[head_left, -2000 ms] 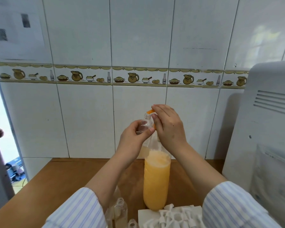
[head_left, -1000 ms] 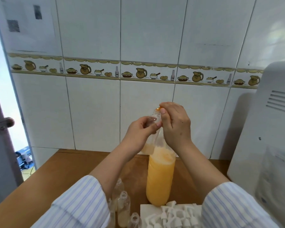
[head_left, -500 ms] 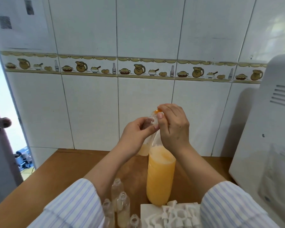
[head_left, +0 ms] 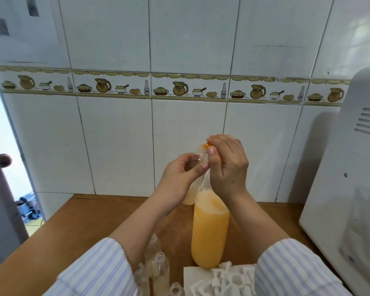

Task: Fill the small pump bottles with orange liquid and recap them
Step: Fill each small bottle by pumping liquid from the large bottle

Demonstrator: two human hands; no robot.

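Observation:
A tall clear bottle of orange liquid (head_left: 209,231) stands upright on the wooden table (head_left: 90,227). My right hand (head_left: 228,165) pinches the small orange cap (head_left: 206,144) at its top. My left hand (head_left: 179,176) grips a small clear bottle (head_left: 198,158), held tilted against the tall bottle's neck. A little pale liquid (head_left: 188,197) shows in the small bottle's bottom below my wrist. Several uncapped small bottles (head_left: 160,268) stand near my left sleeve. White pump tops (head_left: 229,278) lie in a heap at the front.
A white sheet (head_left: 192,274) lies under the pump tops. A large white appliance (head_left: 350,189) fills the right side of the table. The tiled wall (head_left: 120,146) runs along the back edge. A door with a knob (head_left: 3,160) stands open at the left.
Both hands keep the same grips at the tall bottle's top, and the right fingers have shifted slightly on the orange cap. The bottles and pump tops have not moved.

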